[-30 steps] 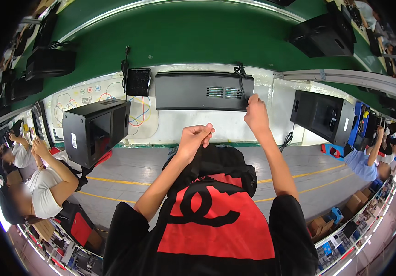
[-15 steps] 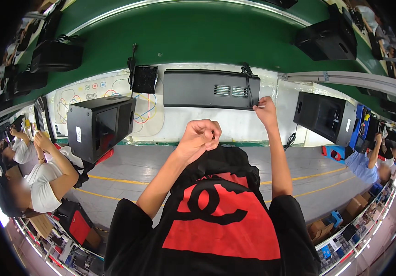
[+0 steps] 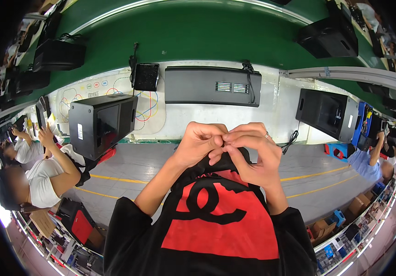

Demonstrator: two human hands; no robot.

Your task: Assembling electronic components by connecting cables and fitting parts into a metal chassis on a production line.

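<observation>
Both hands meet in front of my chest, fingertips touching. My left hand [image 3: 202,143] is closed, its fingers curled in a pinch. Against it, my right hand [image 3: 256,149] pinches with thumb and forefinger, a ring on one finger. Whatever lies between the fingertips is too small or hidden to name. Beyond the hands, a long black box-shaped device [image 3: 193,86] with two slotted vents lies on the white work surface [image 3: 198,113]. A cable [image 3: 252,92] rests over its right end.
A small black square box [image 3: 146,77] sits left of the long device. Black box-shaped units with dark windows stand at the left [image 3: 101,122] and right [image 3: 324,115]. Behind runs a green belt [image 3: 198,34]. Two co-workers [image 3: 46,175] are at the left, others at the right.
My right hand has left the right end of the long device and come back to meet my left hand. The left hand stays nearly in place.
</observation>
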